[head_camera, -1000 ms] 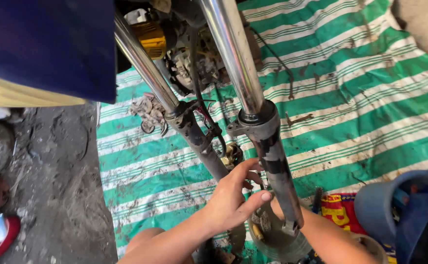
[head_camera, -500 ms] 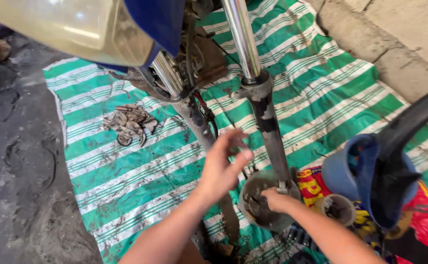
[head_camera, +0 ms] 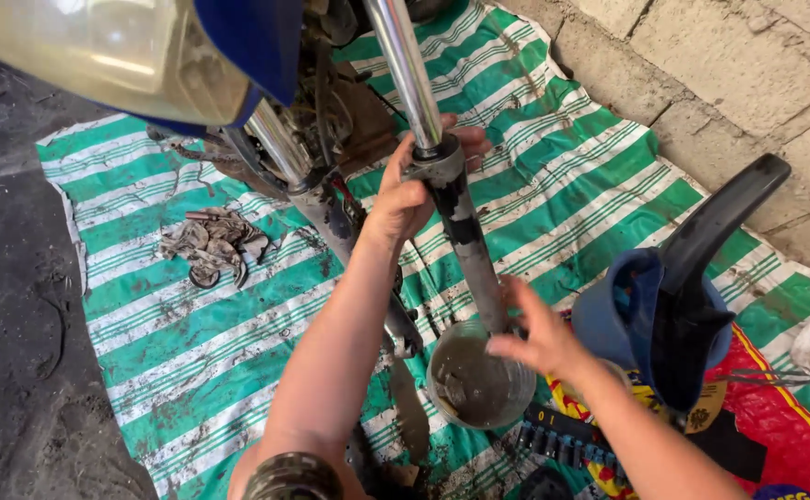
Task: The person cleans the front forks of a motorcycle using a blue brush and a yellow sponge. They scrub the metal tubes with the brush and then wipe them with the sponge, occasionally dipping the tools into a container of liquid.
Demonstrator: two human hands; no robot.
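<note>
My left hand (head_camera: pixel 411 190) is wrapped around the right fork leg (head_camera: pixel 465 231) of a motorcycle, at the joint where the shiny chrome tube (head_camera: pixel 405 65) meets the dark lower leg. My right hand (head_camera: pixel 539 335) rests with spread fingers on the rim of a small round container (head_camera: pixel 475 381) of grey sludge, held under the fork leg's bottom end. The second fork leg (head_camera: pixel 308 190) runs down to the left of my left forearm.
A green and white striped tarp (head_camera: pixel 192 315) covers the ground, with a heap of dirty metal parts (head_camera: pixel 212 245) on it. A blue cloth over a black mudguard (head_camera: pixel 673 306) stands at right, by a block wall (head_camera: pixel 747 65). The headlamp (head_camera: pixel 109 56) hangs overhead.
My left hand has risen from beside the lower fork leg and closed around the fork joint. My right hand stays at the container. The view has shifted left.
</note>
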